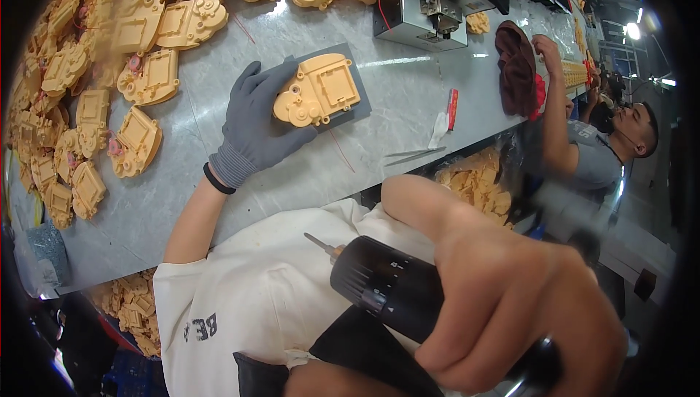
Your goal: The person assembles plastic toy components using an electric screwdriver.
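while yellow parts (133, 302) in a bin (129, 333), left hand (257, 120) around casing (319, 91), right hand (514, 302) around screwdriver (386, 284)

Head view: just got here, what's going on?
A person's gloved left hand holds the left end of a yellow-orange plastic housing on a grey block on the bench. The bare right hand has a black power screwdriver in front of the body, its bit clear of the housing. More housings lie to the left and along the far side; a co-worker is at the right.
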The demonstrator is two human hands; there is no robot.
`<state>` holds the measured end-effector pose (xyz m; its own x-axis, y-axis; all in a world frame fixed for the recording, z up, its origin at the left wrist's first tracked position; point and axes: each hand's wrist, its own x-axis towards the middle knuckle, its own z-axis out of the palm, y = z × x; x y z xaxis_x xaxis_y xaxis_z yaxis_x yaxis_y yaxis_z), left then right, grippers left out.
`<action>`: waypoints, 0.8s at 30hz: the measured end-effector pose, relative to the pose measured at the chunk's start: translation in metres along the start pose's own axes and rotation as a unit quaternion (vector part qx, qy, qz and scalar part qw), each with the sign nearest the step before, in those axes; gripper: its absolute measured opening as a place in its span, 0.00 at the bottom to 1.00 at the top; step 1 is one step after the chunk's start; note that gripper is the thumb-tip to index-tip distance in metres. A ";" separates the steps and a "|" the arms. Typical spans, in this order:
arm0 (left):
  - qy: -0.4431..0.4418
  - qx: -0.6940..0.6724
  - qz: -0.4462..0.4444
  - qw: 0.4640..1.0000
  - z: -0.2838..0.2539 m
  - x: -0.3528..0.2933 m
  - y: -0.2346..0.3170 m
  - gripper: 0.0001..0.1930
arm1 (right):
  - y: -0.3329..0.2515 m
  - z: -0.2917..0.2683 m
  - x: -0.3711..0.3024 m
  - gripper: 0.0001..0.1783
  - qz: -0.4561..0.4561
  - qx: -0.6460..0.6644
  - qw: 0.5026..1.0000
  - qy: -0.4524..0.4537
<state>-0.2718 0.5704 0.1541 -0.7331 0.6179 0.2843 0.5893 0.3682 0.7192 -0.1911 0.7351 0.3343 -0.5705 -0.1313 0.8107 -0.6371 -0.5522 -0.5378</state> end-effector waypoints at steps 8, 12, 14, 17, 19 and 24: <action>0.003 0.028 -0.037 0.999 -0.006 -0.004 0.004 0.41 | -0.011 -0.045 0.001 0.12 0.072 0.020 0.995 -0.068; -0.012 -0.002 -0.007 1.000 0.001 0.000 0.005 0.41 | -0.029 -0.129 -0.015 0.18 0.027 -0.362 0.890 0.275; 0.006 -0.011 0.009 1.000 0.002 0.002 0.002 0.41 | -0.014 -0.160 -0.009 0.19 0.035 -0.368 0.872 0.321; 0.007 -0.009 0.012 1.000 0.001 0.003 0.002 0.41 | 0.004 -0.167 -0.009 0.19 0.048 -0.401 0.858 0.318; 0.004 -0.008 0.004 1.000 0.001 0.001 0.005 0.41 | 0.017 -0.175 -0.007 0.16 0.044 -0.448 0.841 0.299; 0.011 -0.014 0.010 1.000 -0.001 0.000 0.002 0.41 | 0.024 -0.184 -0.007 0.13 0.074 -0.424 0.825 0.367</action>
<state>-0.2713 0.5706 0.1569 -0.7289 0.6089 0.3129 0.5947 0.3369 0.7300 -0.2980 0.8740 0.2728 -0.6358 0.5598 0.5313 -0.4888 0.2407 -0.8385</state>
